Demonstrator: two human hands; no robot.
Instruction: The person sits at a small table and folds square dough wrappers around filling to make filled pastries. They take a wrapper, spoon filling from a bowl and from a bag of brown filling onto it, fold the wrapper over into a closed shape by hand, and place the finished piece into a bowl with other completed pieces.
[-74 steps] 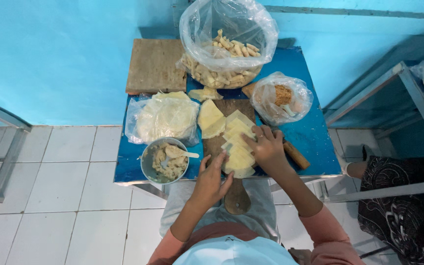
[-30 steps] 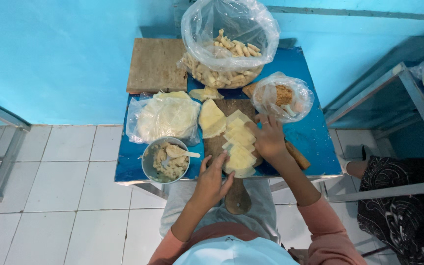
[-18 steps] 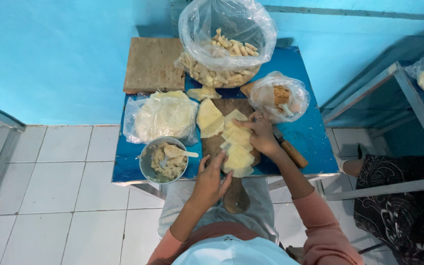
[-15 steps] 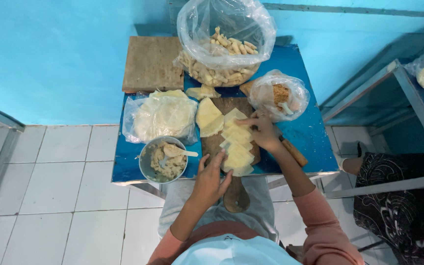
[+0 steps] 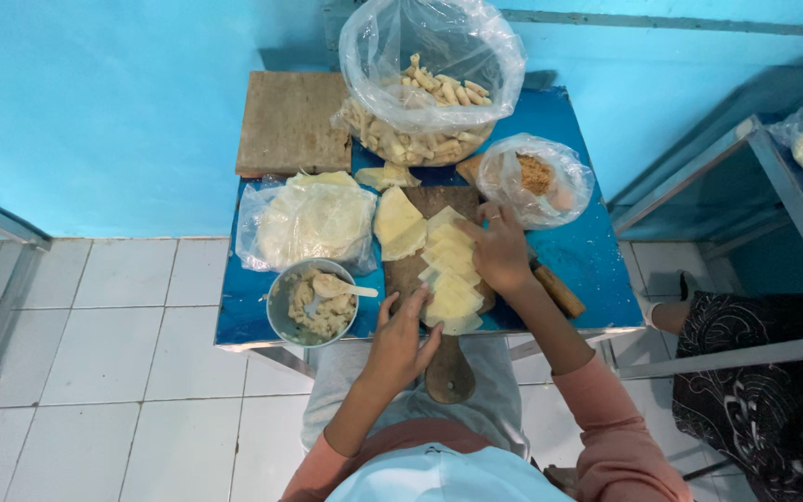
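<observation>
Wrappers (image 5: 451,274) on board (image 5: 411,271), under both hands.
Right hand (image 5: 499,251) flat on top, left hand (image 5: 400,339) open at edge; neither gripping.

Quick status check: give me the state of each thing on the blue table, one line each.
Large clear plastic bag of rolled pastries: open at the top, nearly full.
Small clear plastic bag with brown filling: open.
Round metal bowl of pale filling: part filled, white spoon resting inside.
Pale square wrappers: overlapped in a row on the wooden paddle board.
Left hand: open, at the row's near end.
Right hand: fingers touching the row.
</observation>
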